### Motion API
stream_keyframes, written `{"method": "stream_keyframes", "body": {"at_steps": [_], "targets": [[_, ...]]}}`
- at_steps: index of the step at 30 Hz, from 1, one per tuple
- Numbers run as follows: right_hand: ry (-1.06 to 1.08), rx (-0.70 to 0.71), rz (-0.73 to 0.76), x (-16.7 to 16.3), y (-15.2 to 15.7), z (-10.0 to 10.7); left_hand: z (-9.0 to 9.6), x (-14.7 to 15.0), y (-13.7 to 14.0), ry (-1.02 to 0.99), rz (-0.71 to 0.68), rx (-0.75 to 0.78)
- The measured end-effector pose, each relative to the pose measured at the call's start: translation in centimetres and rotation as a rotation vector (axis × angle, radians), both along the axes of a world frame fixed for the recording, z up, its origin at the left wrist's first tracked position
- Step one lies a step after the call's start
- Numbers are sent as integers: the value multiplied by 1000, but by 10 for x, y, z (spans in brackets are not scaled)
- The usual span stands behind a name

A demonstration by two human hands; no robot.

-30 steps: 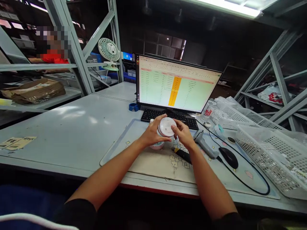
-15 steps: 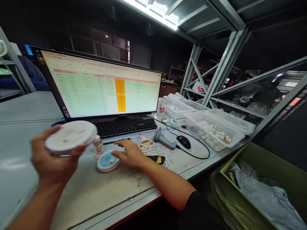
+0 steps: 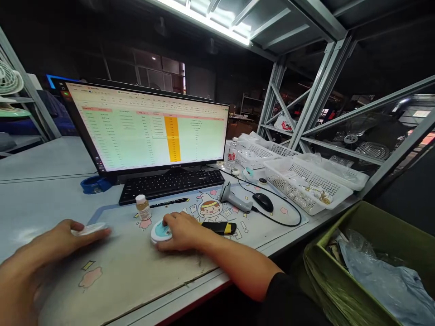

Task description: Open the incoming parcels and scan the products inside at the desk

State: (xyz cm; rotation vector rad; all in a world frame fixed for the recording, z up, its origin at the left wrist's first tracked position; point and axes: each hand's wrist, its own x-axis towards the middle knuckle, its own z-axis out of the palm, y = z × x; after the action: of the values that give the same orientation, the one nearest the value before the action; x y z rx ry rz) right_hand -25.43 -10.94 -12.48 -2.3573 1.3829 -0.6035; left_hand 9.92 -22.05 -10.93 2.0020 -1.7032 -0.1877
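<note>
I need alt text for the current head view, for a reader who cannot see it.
A person's right hand grips a round container with a blue top, while the left hand holds a partly hidden white object. Beyond them are a small bottle, a keyboard and a monitor showing a spreadsheet.

One tub (image 3: pixel 159 232) is turquoise and white, the bottle (image 3: pixel 143 210) amber, the mat (image 3: pixel 129 265) cartoon-printed.
</note>
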Motion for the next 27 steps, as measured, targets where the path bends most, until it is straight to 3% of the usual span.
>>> {"method": "stream_keyframes", "body": {"at_steps": [2,4,6,8,10,12,14,17,23,27], "targets": [[-230,95,-45,-9,-5,5,4,-6,8,9,-11,240],[-517,136,-74,-17,-10,11,16,-14,20,-52,-13,310],[-780,116,-59,-21,-15,14,34,-30,36,-127,27,218],[-961,142,-28,-20,-18,14,50,-57,57,-84,0,31],[-1053,227,-16,-17,-17,13,56,-93,79,154,-300,-153],[-1064,236,-41,-15,-14,12,51,-131,96,343,-639,-70],[-1017,112,-96,-14,-10,11,40,-160,105,366,-747,-40],[-937,-49,-133,-15,-6,13,24,-179,103,362,-727,-75],[-865,-28,50,-20,-6,11,22,-166,92,511,-637,-108],[-798,-80,73,-22,-9,8,23,-164,91,514,-692,-85]]}}
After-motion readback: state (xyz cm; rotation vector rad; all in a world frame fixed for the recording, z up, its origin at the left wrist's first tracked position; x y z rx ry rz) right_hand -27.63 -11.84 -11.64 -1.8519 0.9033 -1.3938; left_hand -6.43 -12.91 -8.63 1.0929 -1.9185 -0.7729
